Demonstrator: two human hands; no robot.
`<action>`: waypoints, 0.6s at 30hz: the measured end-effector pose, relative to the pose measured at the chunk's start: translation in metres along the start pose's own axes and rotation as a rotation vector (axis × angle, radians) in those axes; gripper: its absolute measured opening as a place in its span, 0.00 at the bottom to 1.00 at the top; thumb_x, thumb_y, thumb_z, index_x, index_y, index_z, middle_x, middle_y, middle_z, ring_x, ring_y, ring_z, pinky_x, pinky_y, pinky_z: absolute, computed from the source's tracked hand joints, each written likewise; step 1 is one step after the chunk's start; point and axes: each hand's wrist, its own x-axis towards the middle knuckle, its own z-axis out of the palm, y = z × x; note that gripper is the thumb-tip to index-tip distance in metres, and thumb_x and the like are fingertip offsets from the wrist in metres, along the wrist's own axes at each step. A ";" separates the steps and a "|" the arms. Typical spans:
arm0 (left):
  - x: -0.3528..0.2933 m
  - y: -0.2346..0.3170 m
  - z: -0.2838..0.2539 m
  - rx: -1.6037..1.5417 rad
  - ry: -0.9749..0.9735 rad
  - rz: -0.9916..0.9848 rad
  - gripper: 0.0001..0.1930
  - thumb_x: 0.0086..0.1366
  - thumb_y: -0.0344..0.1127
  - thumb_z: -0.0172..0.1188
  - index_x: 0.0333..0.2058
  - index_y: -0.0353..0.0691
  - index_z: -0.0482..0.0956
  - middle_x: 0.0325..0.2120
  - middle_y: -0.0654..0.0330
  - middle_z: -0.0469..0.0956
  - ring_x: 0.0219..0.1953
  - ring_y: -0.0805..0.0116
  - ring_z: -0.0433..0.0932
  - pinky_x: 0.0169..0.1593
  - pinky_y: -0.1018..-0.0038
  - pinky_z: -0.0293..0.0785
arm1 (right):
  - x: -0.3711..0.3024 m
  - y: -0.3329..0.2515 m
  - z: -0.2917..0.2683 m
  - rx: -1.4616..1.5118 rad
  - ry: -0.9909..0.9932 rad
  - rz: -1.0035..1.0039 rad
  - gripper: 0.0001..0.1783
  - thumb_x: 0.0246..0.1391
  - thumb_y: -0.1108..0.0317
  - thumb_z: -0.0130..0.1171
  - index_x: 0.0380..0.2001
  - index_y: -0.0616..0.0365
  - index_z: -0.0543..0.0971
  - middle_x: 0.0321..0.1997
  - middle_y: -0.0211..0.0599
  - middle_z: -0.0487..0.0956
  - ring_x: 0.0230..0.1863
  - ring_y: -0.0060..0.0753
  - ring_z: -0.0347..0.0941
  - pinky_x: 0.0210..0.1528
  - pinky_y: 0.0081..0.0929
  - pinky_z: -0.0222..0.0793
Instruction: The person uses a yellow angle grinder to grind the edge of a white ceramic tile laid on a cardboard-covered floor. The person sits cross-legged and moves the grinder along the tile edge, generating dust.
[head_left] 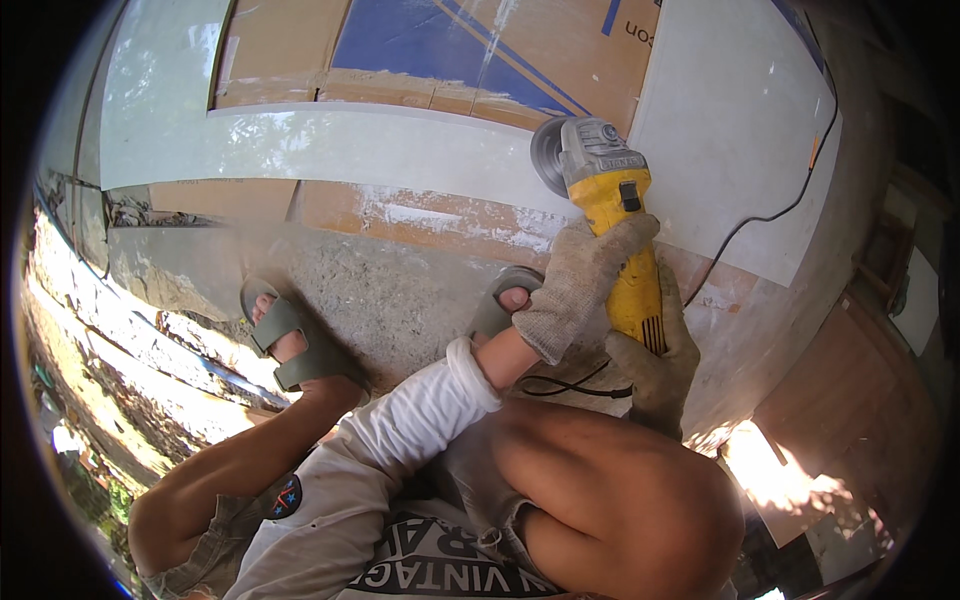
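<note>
Head view. Bent knees (610,500) and a white sleeve (420,410) fill the foreground of a crouching person in grey sandals (290,335). Left hand (580,280), gloved, wraps its fingers together over the yellow angle grinder (615,220); right hand (655,365), also gloved, closes around the rear of its body, where the black cord (770,210) runs off to the right. Grinder disc (548,155) stands at the edge of the long pale tile (350,145) lying across cardboard sheets (420,45). No finished cut line is discernible, so the cutting appears barely begun or in its early part. Surface: rough concrete floor (390,290), dusty; a second pale tile (730,130) lies right; sunlight patches fall at both sides.
</note>
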 end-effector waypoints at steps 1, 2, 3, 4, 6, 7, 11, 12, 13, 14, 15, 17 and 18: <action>0.000 0.000 0.000 -0.003 -0.004 -0.004 0.23 0.69 0.49 0.72 0.50 0.35 0.80 0.39 0.59 0.83 0.40 0.71 0.84 0.46 0.71 0.82 | 0.000 -0.001 0.000 -0.005 0.004 -0.003 0.49 0.50 0.86 0.65 0.77 0.68 0.63 0.66 0.46 0.79 0.61 0.31 0.78 0.61 0.28 0.76; -0.001 0.000 0.000 -0.004 -0.008 -0.016 0.23 0.69 0.49 0.72 0.50 0.35 0.80 0.39 0.59 0.83 0.40 0.71 0.84 0.46 0.71 0.81 | -0.001 -0.002 0.000 -0.001 0.005 0.026 0.50 0.48 0.86 0.64 0.77 0.70 0.62 0.67 0.45 0.78 0.62 0.31 0.77 0.62 0.27 0.75; -0.001 0.000 0.000 -0.011 -0.013 -0.023 0.23 0.69 0.48 0.71 0.50 0.35 0.80 0.39 0.59 0.83 0.40 0.71 0.84 0.46 0.71 0.81 | -0.001 -0.003 -0.001 -0.002 0.006 0.047 0.50 0.47 0.86 0.62 0.77 0.71 0.62 0.68 0.44 0.77 0.63 0.31 0.76 0.63 0.26 0.74; -0.002 0.000 0.001 -0.016 -0.019 -0.018 0.22 0.69 0.48 0.71 0.50 0.35 0.80 0.39 0.59 0.83 0.40 0.71 0.84 0.46 0.71 0.81 | -0.001 -0.004 -0.001 -0.003 0.008 0.068 0.51 0.45 0.86 0.60 0.77 0.73 0.61 0.69 0.43 0.75 0.64 0.31 0.75 0.64 0.26 0.72; -0.002 0.000 0.002 -0.038 -0.035 -0.001 0.22 0.70 0.48 0.71 0.50 0.35 0.80 0.39 0.60 0.83 0.40 0.72 0.83 0.46 0.71 0.81 | -0.001 -0.003 -0.001 0.012 0.008 0.053 0.51 0.45 0.86 0.60 0.77 0.73 0.61 0.69 0.43 0.75 0.64 0.31 0.75 0.65 0.26 0.72; -0.002 0.000 0.002 -0.042 -0.038 -0.002 0.22 0.70 0.48 0.71 0.50 0.35 0.80 0.39 0.60 0.83 0.40 0.72 0.83 0.46 0.72 0.81 | -0.001 -0.002 -0.001 0.016 0.006 0.035 0.51 0.45 0.86 0.60 0.77 0.73 0.61 0.69 0.43 0.75 0.64 0.31 0.75 0.65 0.26 0.72; -0.002 0.000 0.004 -0.035 -0.038 -0.001 0.21 0.70 0.47 0.70 0.50 0.35 0.80 0.39 0.60 0.83 0.40 0.72 0.83 0.45 0.72 0.81 | -0.001 0.001 -0.003 -0.018 0.021 0.024 0.50 0.49 0.85 0.66 0.77 0.69 0.62 0.67 0.47 0.78 0.62 0.31 0.77 0.61 0.28 0.76; -0.001 0.000 0.004 -0.027 -0.036 -0.001 0.21 0.70 0.47 0.70 0.50 0.35 0.80 0.39 0.61 0.83 0.40 0.73 0.83 0.45 0.72 0.81 | -0.001 0.002 -0.004 -0.010 0.022 0.021 0.50 0.49 0.85 0.66 0.77 0.69 0.62 0.67 0.47 0.78 0.62 0.31 0.77 0.61 0.28 0.76; -0.001 0.000 0.005 -0.019 -0.034 -0.004 0.21 0.70 0.47 0.70 0.50 0.35 0.80 0.39 0.61 0.83 0.40 0.73 0.83 0.45 0.72 0.81 | -0.001 0.002 -0.004 -0.005 0.024 0.009 0.50 0.49 0.85 0.66 0.77 0.69 0.62 0.67 0.47 0.78 0.62 0.31 0.77 0.61 0.28 0.76; -0.001 -0.001 0.005 -0.011 -0.034 -0.009 0.21 0.70 0.47 0.70 0.50 0.35 0.80 0.39 0.61 0.83 0.40 0.72 0.83 0.45 0.72 0.81 | -0.001 0.003 -0.005 -0.003 0.023 0.026 0.50 0.49 0.85 0.67 0.77 0.69 0.62 0.67 0.47 0.78 0.62 0.30 0.77 0.61 0.28 0.76; 0.000 -0.001 0.005 -0.003 -0.035 -0.013 0.21 0.70 0.47 0.70 0.50 0.35 0.80 0.39 0.61 0.83 0.40 0.72 0.83 0.45 0.72 0.81 | -0.002 0.003 -0.005 -0.005 0.022 0.031 0.50 0.49 0.85 0.67 0.77 0.69 0.62 0.67 0.46 0.78 0.62 0.30 0.77 0.61 0.28 0.76; -0.001 -0.002 0.006 -0.026 -0.037 -0.022 0.21 0.70 0.46 0.70 0.50 0.35 0.80 0.39 0.61 0.84 0.40 0.72 0.84 0.45 0.72 0.81 | -0.002 0.003 -0.006 -0.001 0.027 0.027 0.50 0.49 0.85 0.67 0.77 0.70 0.63 0.67 0.46 0.79 0.61 0.30 0.77 0.61 0.27 0.75; 0.000 -0.002 0.007 -0.042 -0.040 -0.024 0.20 0.71 0.46 0.70 0.50 0.35 0.81 0.39 0.61 0.84 0.40 0.72 0.84 0.45 0.72 0.81 | -0.001 0.004 -0.005 0.003 0.033 0.017 0.49 0.49 0.85 0.67 0.77 0.70 0.63 0.66 0.46 0.79 0.61 0.30 0.78 0.61 0.27 0.75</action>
